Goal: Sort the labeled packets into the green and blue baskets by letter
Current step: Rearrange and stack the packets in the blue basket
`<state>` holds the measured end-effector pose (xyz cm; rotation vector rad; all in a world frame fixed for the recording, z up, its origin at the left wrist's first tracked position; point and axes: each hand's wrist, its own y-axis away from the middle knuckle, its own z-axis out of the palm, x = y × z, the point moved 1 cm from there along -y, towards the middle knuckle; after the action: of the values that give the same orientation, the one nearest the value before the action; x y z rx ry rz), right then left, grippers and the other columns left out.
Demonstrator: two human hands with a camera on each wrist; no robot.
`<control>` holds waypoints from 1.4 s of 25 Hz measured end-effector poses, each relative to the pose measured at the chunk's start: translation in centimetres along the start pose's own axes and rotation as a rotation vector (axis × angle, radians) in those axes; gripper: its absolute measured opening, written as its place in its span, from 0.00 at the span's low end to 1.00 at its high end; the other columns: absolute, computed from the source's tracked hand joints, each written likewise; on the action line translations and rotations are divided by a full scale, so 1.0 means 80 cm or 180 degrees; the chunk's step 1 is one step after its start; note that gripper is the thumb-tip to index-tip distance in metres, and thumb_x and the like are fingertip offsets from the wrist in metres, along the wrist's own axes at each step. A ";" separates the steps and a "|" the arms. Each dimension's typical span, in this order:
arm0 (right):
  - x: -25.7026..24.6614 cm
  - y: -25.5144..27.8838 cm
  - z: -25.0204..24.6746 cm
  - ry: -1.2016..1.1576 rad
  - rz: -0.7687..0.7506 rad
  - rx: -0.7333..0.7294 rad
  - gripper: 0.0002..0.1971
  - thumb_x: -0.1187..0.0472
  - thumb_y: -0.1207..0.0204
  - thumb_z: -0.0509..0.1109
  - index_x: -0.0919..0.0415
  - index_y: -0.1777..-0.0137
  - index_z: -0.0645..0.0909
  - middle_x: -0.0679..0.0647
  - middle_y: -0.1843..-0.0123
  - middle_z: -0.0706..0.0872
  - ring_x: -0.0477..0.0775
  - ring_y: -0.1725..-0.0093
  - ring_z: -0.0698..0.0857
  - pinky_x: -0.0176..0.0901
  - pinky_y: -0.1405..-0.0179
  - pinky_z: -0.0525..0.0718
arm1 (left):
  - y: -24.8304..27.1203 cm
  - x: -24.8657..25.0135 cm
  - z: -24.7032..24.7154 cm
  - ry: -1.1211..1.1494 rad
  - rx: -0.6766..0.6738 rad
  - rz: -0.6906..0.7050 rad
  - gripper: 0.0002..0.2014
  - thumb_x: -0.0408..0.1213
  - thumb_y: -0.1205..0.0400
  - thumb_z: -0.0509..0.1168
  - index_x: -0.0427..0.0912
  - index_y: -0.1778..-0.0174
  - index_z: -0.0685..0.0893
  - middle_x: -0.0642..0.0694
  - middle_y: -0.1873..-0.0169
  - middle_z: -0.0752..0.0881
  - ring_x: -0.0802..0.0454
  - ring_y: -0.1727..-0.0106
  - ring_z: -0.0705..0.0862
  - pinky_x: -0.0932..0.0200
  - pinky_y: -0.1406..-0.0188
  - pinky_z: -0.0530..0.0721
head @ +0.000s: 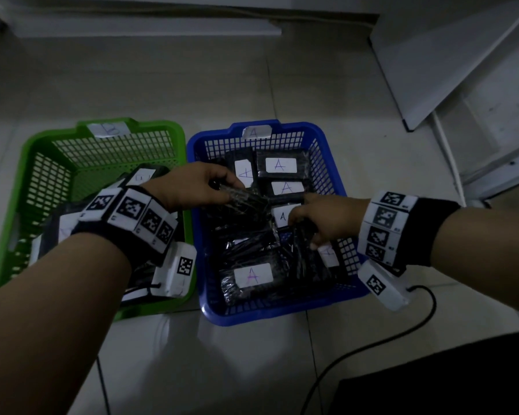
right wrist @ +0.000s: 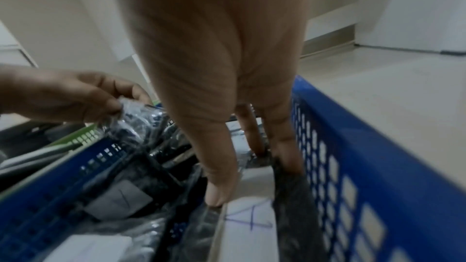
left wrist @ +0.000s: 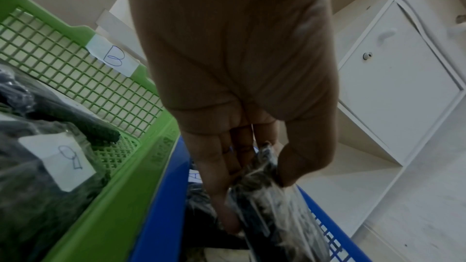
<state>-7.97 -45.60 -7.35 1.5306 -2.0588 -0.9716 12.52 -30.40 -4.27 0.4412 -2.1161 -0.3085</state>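
Note:
Two baskets stand side by side on the floor: a green basket [head: 150, 127] tagged B on the left and a blue basket [head: 297, 127] tagged A on the right. Both hold black plastic-wrapped packets with white letter labels. My left hand [head: 210, 187] reaches over the blue basket's left side and pinches the crinkled end of a black packet [head: 246, 199] between thumb and fingers [left wrist: 221, 166]; its label is hidden. My right hand [head: 315, 226] is down at the blue basket's right wall, thumb [right wrist: 216, 192] and fingers curled round an upright A packet [right wrist: 247, 220].
Several A packets [head: 253, 275] lie flat in the blue basket. The green basket [left wrist: 100, 206] holds B packets [left wrist: 58, 158] at its near end. A black cable [head: 372, 345] runs across the tiles at the front right. White cabinets [head: 462, 70] stand at the right.

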 end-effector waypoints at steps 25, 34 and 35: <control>-0.004 0.008 -0.009 0.0216 -0.0119 -0.0057 0.30 0.51 0.29 0.75 0.46 0.27 0.71 0.59 0.35 0.72 0.59 0.39 0.78 0.46 0.44 0.81 | -0.002 -0.009 0.012 0.0057 -0.0141 -0.0008 0.12 0.35 0.23 0.71 0.52 0.46 0.87 0.54 0.51 0.89 0.59 0.52 0.87 0.64 0.47 0.82; -0.039 0.019 -0.035 -0.2681 -0.0159 0.1122 0.12 0.61 0.26 0.74 0.55 0.44 0.81 0.49 0.54 0.85 0.56 0.57 0.88 0.49 0.58 0.89 | 0.008 0.004 0.032 -0.0261 -0.0322 -0.0050 0.35 0.51 0.41 0.82 0.45 0.42 0.77 0.49 0.51 0.85 0.53 0.53 0.85 0.57 0.53 0.82; -0.031 0.021 -0.036 -0.2606 -0.0088 0.1116 0.11 0.60 0.25 0.73 0.55 0.44 0.81 0.49 0.53 0.85 0.57 0.58 0.89 0.46 0.61 0.89 | 0.009 0.009 0.041 -0.1160 -0.0623 -0.0024 0.37 0.55 0.41 0.81 0.46 0.39 0.75 0.54 0.51 0.82 0.52 0.50 0.83 0.58 0.52 0.80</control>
<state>-6.35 -43.88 -3.94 1.4565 -2.8942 -1.4869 9.26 -29.85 -5.25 0.2936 -2.4067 -0.6343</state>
